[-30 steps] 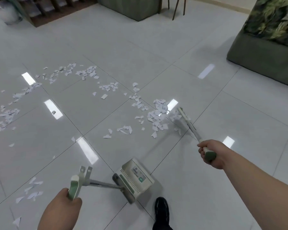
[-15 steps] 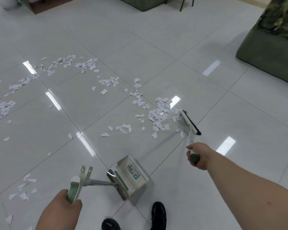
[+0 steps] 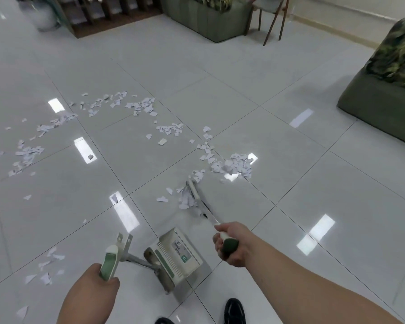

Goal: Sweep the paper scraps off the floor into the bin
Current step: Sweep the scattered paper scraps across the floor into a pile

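Note:
White paper scraps lie scattered in an arc over the glossy grey tile floor, from far left to centre. My right hand grips the green end of a broom handle; the broom head rests on the floor with a small clump of scraps against its left side. My left hand grips the green-and-white handle of a white dustpan, which stands on the floor just in front of my feet, below the broom head. No bin is visible.
A green upholstered seat with patterned cushions stands at the right. At the back are a green planter box, chair legs and a dark shelf base. My black shoes are at the bottom edge.
The broom head has swept back toward me and the dustpan, dragging a small clump of scraps from the central pile. My right hand pulled closer. The camera tilted up a little.

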`<state>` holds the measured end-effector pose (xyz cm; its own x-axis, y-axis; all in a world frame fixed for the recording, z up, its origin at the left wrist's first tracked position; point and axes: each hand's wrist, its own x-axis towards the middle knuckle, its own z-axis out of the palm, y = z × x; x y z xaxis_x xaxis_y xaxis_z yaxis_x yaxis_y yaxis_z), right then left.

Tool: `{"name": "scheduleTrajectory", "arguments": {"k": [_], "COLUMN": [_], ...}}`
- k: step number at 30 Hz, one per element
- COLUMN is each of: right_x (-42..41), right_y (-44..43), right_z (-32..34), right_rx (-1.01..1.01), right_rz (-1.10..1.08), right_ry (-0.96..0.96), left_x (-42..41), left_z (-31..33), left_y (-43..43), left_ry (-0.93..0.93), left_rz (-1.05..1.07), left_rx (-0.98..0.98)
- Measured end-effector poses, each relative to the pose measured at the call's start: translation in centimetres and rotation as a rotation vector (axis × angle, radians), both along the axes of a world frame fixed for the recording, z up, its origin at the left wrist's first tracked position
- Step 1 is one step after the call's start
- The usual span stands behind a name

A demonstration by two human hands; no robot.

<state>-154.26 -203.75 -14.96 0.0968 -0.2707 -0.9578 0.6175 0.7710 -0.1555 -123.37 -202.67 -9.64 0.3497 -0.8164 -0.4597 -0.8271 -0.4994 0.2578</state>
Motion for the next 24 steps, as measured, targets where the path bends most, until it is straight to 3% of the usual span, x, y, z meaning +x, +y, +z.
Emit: {"name": "scheduleTrajectory", "arguments": {"k": [6,11,17,24], "right_x": [0.7,1.0,2.8,10.8], "right_y": [-0.8,-2.6,-6.6,-11.4], "right_z": [4.4,6.2,1.8,-4.6], "right_rx": [-0.058,-0.069,-0.043,-0.002], "right_rz": [-0.074,0.017,0.140,0.284], "right_ry": [-0.056,0.137,0.375,0.366], "left_x": [3.9,6.7,10.9,16.4], "left_z": [0.3,-0.2,-1.0,-1.5], "left_y": [-1.6,-2.7,-2.5,-2.3], "left_ry": [0.032,0.100,0.103,0.076], "left_rz": [0.001,-0.012,0.034,0.095], "left_rx": [-0.010,-0.002,0.007,0.023]}}
